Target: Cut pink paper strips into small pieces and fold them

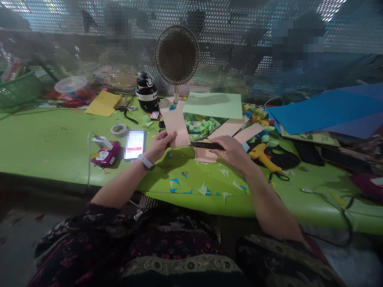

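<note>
My left hand (163,144) pinches a pale pink paper rectangle (176,124) by its lower edge and holds it up over the green table (185,203). To its right, my right hand (231,149) is closed on a slim black straight tool (205,145), whose exact kind I cannot make out. The tool's left end reaches the lower right corner of the paper. Below the tool lies a small stack of pink paper pieces (206,155). Longer pink strips (248,132) lie just beyond my right hand.
Paper scraps (205,188) litter the near table. A phone (134,145), tape roll (119,130) and purple power block (108,154) sit left. Behind stand a fan (177,55) and black bottle (146,93). A yellow glue gun (263,157) and blue sheets (320,111) lie right.
</note>
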A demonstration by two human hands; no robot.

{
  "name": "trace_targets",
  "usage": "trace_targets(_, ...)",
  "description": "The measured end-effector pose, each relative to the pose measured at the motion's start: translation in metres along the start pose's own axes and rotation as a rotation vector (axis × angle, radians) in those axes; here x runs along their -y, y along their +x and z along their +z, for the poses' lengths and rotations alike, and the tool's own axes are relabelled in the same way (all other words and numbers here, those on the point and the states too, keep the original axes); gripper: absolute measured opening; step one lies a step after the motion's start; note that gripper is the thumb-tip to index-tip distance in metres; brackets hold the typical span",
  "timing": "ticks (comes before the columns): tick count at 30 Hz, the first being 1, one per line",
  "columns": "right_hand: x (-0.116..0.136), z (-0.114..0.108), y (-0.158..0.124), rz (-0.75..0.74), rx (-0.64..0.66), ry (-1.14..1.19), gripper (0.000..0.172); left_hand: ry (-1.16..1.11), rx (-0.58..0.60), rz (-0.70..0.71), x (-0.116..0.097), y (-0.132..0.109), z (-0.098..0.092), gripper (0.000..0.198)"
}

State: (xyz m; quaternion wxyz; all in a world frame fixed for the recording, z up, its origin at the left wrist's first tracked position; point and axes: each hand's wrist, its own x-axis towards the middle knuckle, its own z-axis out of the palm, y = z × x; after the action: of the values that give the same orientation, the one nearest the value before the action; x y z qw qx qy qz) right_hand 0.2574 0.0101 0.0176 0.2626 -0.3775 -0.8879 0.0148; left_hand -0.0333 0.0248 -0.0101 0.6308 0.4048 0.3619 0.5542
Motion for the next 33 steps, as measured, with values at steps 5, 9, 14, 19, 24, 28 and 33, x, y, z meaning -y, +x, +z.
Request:
trace_targets(5, 0.001, 0.010, 0.001, 0.023, -0.021, 0.000, 0.024, -0.003, 0.005, 0.015, 0.003, 0.000, 0.001, 0.037)
trace_targets(9, 0.002, 0.012, 0.000, 0.006, -0.016, 0.032, 0.023, -0.010, -0.011, 0.014, 0.004, 0.000, 0.002, 0.041)
trace_targets(14, 0.003, 0.014, 0.001, 0.020, -0.023, 0.049, 0.023, -0.048, -0.032, 0.020, 0.005, -0.001, 0.004, 0.041)
trace_targets(19, 0.006, 0.021, 0.003, 0.002, -0.018, 0.062, 0.024, -0.034, -0.029, 0.004, 0.007, -0.002, 0.006, 0.037)
trace_targets(24, 0.006, 0.023, 0.002, -0.001, -0.004, 0.046, 0.024, -0.026, -0.049, 0.000, 0.007, -0.002, 0.006, 0.037)
trace_targets(28, 0.010, 0.028, 0.002, -0.004, -0.013, 0.020, 0.025, -0.021, -0.036, 0.005, 0.009, -0.003, 0.007, 0.040)
trace_targets(33, 0.010, 0.029, 0.001, -0.026, 0.012, 0.015, 0.027, -0.037, -0.030, 0.012, 0.012, -0.001, 0.005, 0.042)
